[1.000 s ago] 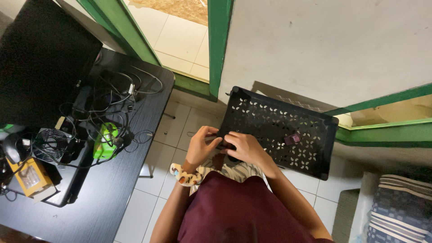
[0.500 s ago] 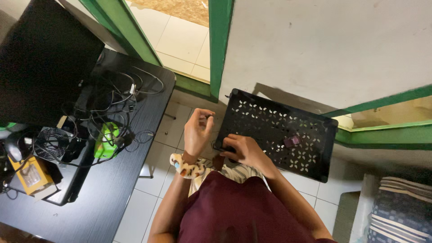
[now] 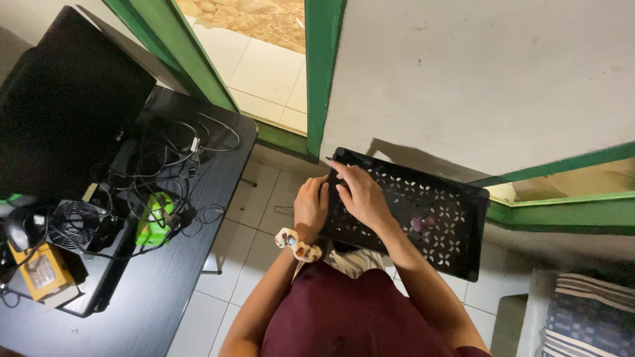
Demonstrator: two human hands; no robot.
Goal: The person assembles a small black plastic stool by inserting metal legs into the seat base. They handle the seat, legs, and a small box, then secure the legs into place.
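Head camera is looking straight down on a person in a maroon top (image 3: pixel 357 311), who is working at a black perforated crate (image 3: pixel 423 218) standing on the tiled floor (image 3: pixel 251 244) against the white wall (image 3: pixel 476 73), just right of the green door frame (image 3: pixel 321 73). The left hand (image 3: pixel 311 206) is curling over the crate's near left edge, with a beaded band (image 3: pixel 297 244) sitting on its wrist. The right hand (image 3: pixel 357 192) is lying just beside it, fingers reaching to the crate's far left corner. The two hands are close together, nearly touching; whether either is truly clamping the rim, I cannot tell. A small purplish thing (image 3: pixel 422 223) is resting inside the crate, toward its right.

Both grips are sitting on one corner, so the crate looks likely to tip or swing if lifted from there, and the purplish thing could roll. To the left, a black desk (image 3: pixel 165 291) is carrying loose cables (image 3: pixel 172 165), a small fan (image 3: pixel 73 225) and a green gadget (image 3: pixel 152 225); an elbow drifting that way might snag a cable.
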